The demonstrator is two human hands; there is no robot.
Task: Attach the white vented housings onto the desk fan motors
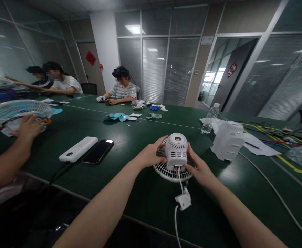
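In front of me a white fan motor housing (176,151) with vent slots sits on a round white fan grille (170,175), which rests on the green table. My left hand (153,153) grips the housing from its left side, thumb and fingers curved against it. From the right, my right hand (198,167) presses its fingers to the other side. A white cable runs down from the housing to a small white plastic piece (184,199), and on past the table's edge. The fingertips behind the housing are partly hidden.
To the left lie a white power bank (78,148) and a black phone (98,151). White plastic housings (228,141) and a water bottle (212,117) stand at right, near cables. Another person's hand (29,125) touches a fan grille (19,106) at left. Blue fan blades (116,117) lie farther back.
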